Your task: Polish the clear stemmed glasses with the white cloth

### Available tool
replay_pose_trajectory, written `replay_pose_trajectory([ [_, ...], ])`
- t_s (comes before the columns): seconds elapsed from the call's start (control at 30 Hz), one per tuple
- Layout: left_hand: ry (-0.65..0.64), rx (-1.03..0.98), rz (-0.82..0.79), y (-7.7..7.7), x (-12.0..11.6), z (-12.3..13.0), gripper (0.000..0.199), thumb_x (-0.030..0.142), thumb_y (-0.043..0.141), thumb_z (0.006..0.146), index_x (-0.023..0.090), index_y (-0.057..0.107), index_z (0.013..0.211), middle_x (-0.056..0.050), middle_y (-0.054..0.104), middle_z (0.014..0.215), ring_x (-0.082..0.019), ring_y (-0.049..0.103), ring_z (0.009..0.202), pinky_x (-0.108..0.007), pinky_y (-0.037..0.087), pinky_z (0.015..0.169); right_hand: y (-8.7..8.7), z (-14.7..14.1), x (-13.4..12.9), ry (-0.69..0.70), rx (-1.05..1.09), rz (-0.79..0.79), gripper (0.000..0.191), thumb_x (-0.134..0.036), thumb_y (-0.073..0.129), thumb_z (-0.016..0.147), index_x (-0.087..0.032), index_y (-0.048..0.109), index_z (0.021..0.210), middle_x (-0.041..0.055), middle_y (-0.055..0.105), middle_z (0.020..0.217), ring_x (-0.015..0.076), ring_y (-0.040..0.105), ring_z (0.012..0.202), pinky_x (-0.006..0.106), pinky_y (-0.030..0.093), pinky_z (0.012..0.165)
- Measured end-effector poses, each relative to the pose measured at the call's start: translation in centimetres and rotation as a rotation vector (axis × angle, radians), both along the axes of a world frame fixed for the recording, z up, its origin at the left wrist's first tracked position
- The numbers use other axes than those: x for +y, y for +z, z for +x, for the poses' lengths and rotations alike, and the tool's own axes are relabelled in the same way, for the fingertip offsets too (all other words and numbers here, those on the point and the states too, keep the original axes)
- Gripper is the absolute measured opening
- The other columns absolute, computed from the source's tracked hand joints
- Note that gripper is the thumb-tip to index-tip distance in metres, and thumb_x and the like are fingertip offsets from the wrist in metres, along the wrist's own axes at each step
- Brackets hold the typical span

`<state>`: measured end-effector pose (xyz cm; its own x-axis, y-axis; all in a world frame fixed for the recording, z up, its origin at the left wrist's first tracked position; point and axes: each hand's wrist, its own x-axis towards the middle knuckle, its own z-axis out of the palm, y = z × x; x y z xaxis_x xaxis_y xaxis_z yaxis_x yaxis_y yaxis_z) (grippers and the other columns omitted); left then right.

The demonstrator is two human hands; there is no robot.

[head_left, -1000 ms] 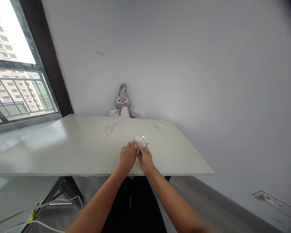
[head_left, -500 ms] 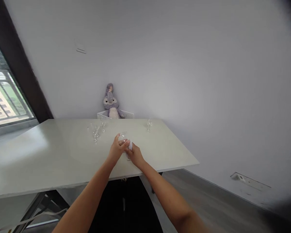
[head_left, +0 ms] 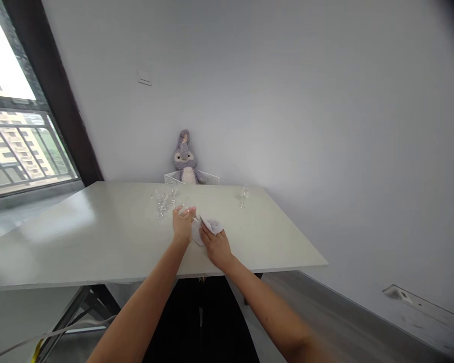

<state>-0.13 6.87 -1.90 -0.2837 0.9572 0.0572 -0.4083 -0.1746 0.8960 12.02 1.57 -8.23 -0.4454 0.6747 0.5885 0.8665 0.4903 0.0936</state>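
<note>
My left hand (head_left: 183, 222) is closed around the bowl of a clear wine glass (head_left: 186, 204), which is tilted, its foot toward me just above the table. In my right hand (head_left: 216, 246) is a white cloth (head_left: 213, 225), held close to the glass's stem; whether cloth and glass touch is hard to tell. Several clear wine glasses (head_left: 161, 202) stand grouped a little left of my left hand. Another wine glass (head_left: 243, 195) stands by itself beyond my right hand.
The white table (head_left: 109, 242) reaches toward the window on the left. A grey plush toy (head_left: 185, 157) sits in a white basket (head_left: 212, 179) at the far edge, against the wall. A cable (head_left: 71, 327) hangs below the table at left.
My right hand with the cloth has come away from the glass bowl, and more of the cloth shows. My left hand still holds the glass. The view has shifted left.
</note>
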Motion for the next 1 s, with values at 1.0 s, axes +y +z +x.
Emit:
replay_pose_trajectory([
  [1.0, 0.100, 0.810, -0.007, -6.9, -1.5, -4.2, 0.038, 0.035, 0.054, 0.073, 0.025, 0.050, 0.110, -0.006, 0.061, 0.103, -0.023, 0.056, 0.096, -0.040, 0.038, 0.088, 3.1, 12.6, 9.6, -0.789, 0.551, -0.562, 0.030, -0.026, 0.038, 0.083, -0.015, 0.065, 0.089, 0.0108, 0.067, 0.084, 0.0176, 0.062, 0.080, 0.022, 0.042, 0.065],
])
